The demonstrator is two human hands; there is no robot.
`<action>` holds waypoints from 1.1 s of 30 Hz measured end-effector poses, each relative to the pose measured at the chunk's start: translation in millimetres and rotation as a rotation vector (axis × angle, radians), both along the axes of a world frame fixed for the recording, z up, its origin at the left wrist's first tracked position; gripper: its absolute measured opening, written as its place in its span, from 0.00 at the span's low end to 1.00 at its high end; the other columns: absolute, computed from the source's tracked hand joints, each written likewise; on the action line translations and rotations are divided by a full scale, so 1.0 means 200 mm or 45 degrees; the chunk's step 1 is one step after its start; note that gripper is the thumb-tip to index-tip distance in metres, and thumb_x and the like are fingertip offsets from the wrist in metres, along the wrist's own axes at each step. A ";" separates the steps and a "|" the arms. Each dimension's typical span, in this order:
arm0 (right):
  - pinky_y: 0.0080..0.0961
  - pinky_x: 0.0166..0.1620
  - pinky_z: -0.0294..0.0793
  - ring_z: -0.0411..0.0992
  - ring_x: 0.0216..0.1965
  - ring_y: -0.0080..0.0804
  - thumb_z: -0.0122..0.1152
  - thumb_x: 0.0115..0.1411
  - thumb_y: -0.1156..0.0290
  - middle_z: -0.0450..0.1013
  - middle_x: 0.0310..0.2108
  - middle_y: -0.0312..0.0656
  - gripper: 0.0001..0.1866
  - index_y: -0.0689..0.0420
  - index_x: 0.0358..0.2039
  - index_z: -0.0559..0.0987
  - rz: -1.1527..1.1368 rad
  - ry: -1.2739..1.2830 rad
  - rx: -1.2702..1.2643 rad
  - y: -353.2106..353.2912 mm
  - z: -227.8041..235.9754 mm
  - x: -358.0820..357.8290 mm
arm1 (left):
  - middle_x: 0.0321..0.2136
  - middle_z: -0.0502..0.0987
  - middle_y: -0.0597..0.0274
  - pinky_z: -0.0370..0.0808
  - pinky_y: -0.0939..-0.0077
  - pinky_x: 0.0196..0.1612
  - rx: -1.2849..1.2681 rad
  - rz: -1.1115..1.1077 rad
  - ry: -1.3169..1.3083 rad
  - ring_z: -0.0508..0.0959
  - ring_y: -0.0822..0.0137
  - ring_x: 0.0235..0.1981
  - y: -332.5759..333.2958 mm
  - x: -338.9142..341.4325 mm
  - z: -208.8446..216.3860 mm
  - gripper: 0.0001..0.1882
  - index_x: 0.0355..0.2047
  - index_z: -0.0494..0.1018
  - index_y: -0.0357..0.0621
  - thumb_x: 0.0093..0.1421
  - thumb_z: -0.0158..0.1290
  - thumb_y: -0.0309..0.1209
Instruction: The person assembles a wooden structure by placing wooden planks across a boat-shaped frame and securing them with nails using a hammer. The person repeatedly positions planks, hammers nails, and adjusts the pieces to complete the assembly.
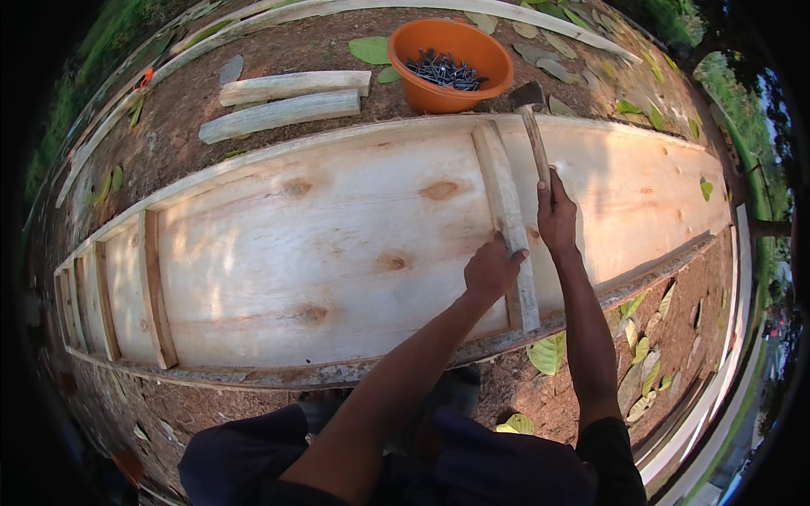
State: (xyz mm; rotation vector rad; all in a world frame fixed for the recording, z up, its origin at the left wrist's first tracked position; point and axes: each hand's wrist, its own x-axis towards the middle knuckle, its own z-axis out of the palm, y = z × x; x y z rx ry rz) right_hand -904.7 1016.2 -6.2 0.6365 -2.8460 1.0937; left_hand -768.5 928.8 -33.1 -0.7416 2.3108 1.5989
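My right hand [557, 218] is closed around the wooden handle of a hammer [536, 145]. Its dark head points away from me, over the far edge of a long plywood panel [337, 219]. My left hand [492, 268] grips a wooden crosspiece [499, 181] that spans the panel's width, the thumb lying over its right side. Narrow battens edge the panel, and several more crosspieces [154, 291] stand across it toward the left end. Whether my left fingers also hold a nail cannot be made out.
Beyond the panel, an orange plastic bowl [439, 100] holds many nails [447, 71] on the soil. Two short wood pieces [283, 115] lie to its left. Long wooden strips [540, 18] run along the far side. Fallen leaves [548, 353] are scattered over the ground.
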 end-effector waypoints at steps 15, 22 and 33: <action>0.49 0.34 0.76 0.78 0.33 0.62 0.49 0.71 0.64 0.77 0.28 0.61 0.21 0.58 0.60 0.70 0.188 -0.026 0.276 0.01 0.00 0.01 | 0.42 0.82 0.47 0.76 0.52 0.51 0.036 0.018 -0.011 0.81 0.46 0.48 -0.01 0.00 0.04 0.28 0.55 0.72 0.45 0.61 0.59 0.48; 0.47 0.34 0.74 0.79 0.31 0.58 0.50 0.71 0.62 0.77 0.27 0.59 0.21 0.58 0.60 0.70 -0.026 -0.057 -0.001 -0.04 0.15 0.20 | 0.42 0.81 0.48 0.76 0.52 0.51 0.042 -0.051 -0.056 0.81 0.48 0.48 -0.05 0.01 0.02 0.31 0.53 0.74 0.43 0.61 0.56 0.56; 0.36 0.30 0.74 0.76 0.25 0.42 0.52 0.70 0.62 0.76 0.23 0.49 0.16 0.63 0.48 0.75 -0.250 -0.271 -0.241 0.37 0.34 0.84 | 0.45 0.81 0.46 0.76 0.55 0.52 -0.439 -0.622 -0.209 0.81 0.49 0.50 -0.22 -0.16 0.13 0.43 0.49 0.75 0.36 0.56 0.55 0.67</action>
